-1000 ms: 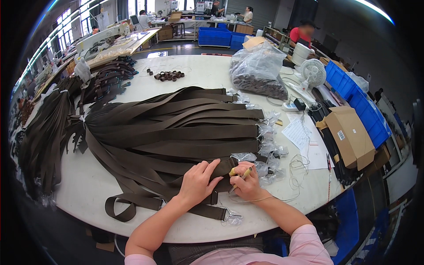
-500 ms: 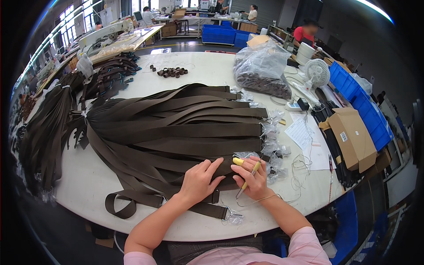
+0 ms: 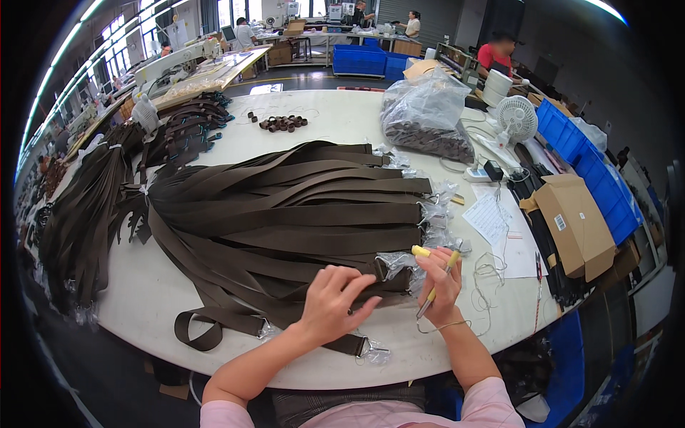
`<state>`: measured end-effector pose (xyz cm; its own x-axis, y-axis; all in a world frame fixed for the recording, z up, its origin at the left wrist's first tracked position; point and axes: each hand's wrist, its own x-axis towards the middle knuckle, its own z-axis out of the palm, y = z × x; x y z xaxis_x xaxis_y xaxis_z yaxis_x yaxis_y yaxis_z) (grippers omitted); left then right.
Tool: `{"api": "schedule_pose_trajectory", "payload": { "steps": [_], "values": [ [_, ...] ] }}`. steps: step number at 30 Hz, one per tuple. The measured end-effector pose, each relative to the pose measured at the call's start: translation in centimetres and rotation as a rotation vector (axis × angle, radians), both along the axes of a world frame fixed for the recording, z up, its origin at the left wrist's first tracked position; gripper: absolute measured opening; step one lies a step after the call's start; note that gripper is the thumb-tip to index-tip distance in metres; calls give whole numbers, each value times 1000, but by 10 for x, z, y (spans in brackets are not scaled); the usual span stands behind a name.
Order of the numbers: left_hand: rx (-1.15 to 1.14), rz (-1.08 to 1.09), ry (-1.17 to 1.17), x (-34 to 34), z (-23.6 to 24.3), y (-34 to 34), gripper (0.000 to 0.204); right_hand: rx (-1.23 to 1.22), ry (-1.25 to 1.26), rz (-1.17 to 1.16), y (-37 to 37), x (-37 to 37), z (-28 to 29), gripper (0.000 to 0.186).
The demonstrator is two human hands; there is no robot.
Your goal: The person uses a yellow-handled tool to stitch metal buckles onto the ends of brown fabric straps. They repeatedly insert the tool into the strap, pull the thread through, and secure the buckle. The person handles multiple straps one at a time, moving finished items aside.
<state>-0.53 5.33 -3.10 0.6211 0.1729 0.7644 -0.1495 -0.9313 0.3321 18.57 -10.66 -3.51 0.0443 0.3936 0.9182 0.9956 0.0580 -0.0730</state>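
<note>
My left hand [image 3: 330,301] hovers over the near edge of a fanned bundle of dark brown webbing straps [image 3: 285,214], fingers apart and holding nothing. To its right my right hand [image 3: 444,285] is closed around a yellow-handled tool with a thin metal shaft, like an awl [image 3: 430,299]. A pale thread trails from its lower end. A yellow cover [image 3: 421,251] appears to sit on one fingertip. Between the hands lies a strap end with a metal buckle in clear plastic [image 3: 389,264]. Another plastic-wrapped buckle [image 3: 372,349] lies near the front edge.
Small brown loops [image 3: 282,123] lie at the back of the white table [image 3: 335,107]. A clear bag of dark pieces [image 3: 428,114], a white fan [image 3: 515,120], papers [image 3: 492,217] and an opened carton [image 3: 574,225] line the right. More straps [image 3: 85,214] hang at the left.
Both hands have come away from the strap end, the right one lifting to the right with the awl. The strap end and its buckle between them are now uncovered.
</note>
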Motion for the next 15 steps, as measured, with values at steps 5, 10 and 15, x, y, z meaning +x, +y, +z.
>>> {"api": "schedule_pose_trajectory", "payload": {
  "steps": [5, 10, 15],
  "values": [
    [-258, -298, 198, 10, 5, -49, 24, -58, -16, 28, 5, -9, -1, 29],
    [-330, -258, 262, 19, 1, -59, 28, -71, -30, 19, 2, -9, -2, 30],
    [-295, -212, 318, 20, 7, -65, 30, -67, -35, -5, 1, -8, -1, 32]
  ]
}}
